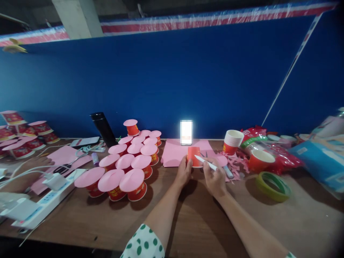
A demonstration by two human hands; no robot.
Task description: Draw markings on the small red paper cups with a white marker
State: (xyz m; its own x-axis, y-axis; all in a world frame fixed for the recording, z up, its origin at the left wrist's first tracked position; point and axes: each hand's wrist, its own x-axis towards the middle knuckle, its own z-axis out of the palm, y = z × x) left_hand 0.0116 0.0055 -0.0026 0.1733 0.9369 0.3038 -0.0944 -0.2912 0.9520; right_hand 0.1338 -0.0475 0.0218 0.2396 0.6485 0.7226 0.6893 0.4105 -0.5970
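Observation:
My left hand (184, 172) is closed round an upside-down red paper cup (194, 154) that stands on pink paper (174, 152) on the wooden table. My right hand (214, 178) grips a white pen (205, 162), its tip touching the cup's lower edge. Scissors lie partly hidden behind the pen. Pink paper scraps (236, 165) lie just right of my right hand.
Several red cups capped with pink paper discs (126, 168) stand in a cluster at left. A black flask (103, 129), a lit phone (186, 132), a stack of cups (232, 142), an open cup (257, 160), a tape roll (272, 185) and a white power strip (45, 200) surround the spot.

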